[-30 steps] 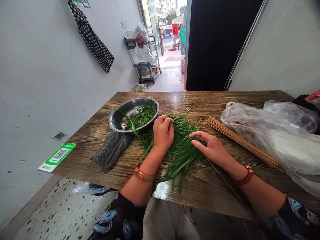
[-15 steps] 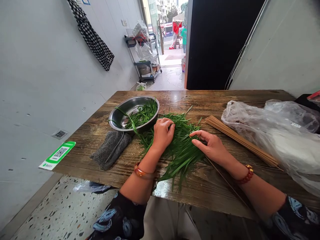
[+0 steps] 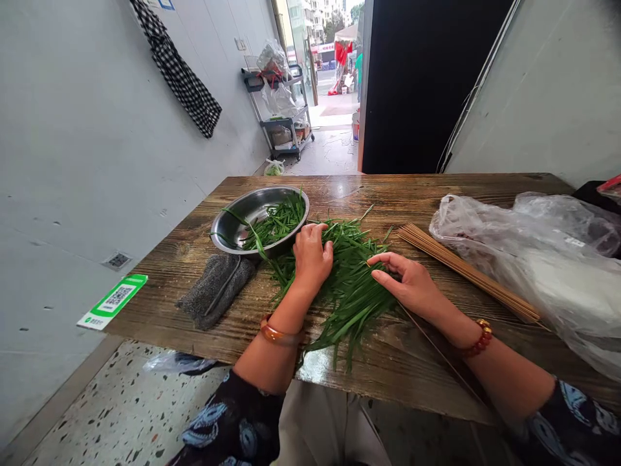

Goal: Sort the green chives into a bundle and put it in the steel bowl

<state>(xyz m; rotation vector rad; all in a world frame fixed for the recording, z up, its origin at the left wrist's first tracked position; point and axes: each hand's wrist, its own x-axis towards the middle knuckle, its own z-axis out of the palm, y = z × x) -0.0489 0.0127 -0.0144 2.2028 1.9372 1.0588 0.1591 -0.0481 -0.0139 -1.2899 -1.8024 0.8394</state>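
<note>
Cut green chives (image 3: 359, 278) lie in a loose heap on the wooden table. My left hand (image 3: 313, 255) rests at the heap's left side, its thumb apart from the other fingers and the fingertips partly hidden; nothing held shows in it. In my right hand (image 3: 405, 281), over the heap's right side, a thin bamboo skewer (image 3: 439, 349) is held. Its tip shows by the thumb and forefinger, and its shaft runs under the wrist toward the table's front edge. Behind my left hand stands a steel bowl (image 3: 226, 243) with more cut chives inside.
A bundle of bamboo skewers (image 3: 466, 272) lies right of the heap, against clear plastic bags (image 3: 528, 246). Left of my left arm is a dark grey mesh cloth (image 3: 216, 291). A QR-code card (image 3: 112, 301) sits at the table's left edge. A cart (image 3: 281, 110) stands beyond.
My left hand has shifted slightly left, and its thumb has moved apart from the fingers. My right hand with the skewer has stayed in place.
</note>
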